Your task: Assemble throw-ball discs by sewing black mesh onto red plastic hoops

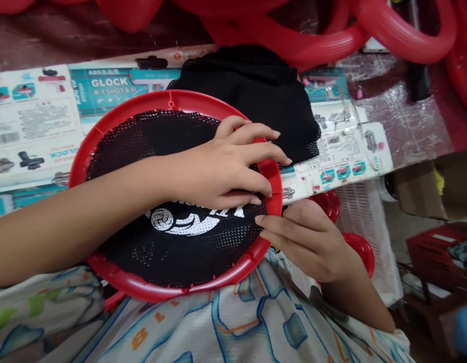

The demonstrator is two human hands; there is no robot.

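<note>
A round red plastic ring [175, 99] with black mesh fabric [150, 141] across it rests tilted against my printed shirt, over the table's front edge. White print with a ball shape shows on the mesh, and small red pegs poke through along its edge. My left hand [226, 169] lies over the mesh with fingers spread, their tips reaching the ring's right side. At the lower right, my right hand [312, 242] grips the ring's rim, with its fingertips on the mesh edge. Behind the ring lies a folded pile of black mesh pieces [252, 96].
Printed cardboard [33, 116] covers the table's front. Several red ring-shaped plastic parts [301, 43] lie along the back. Below, to the right, red round parts [360, 252] sit by a white crate [364, 222]. An open cardboard box [426, 186] stands further right.
</note>
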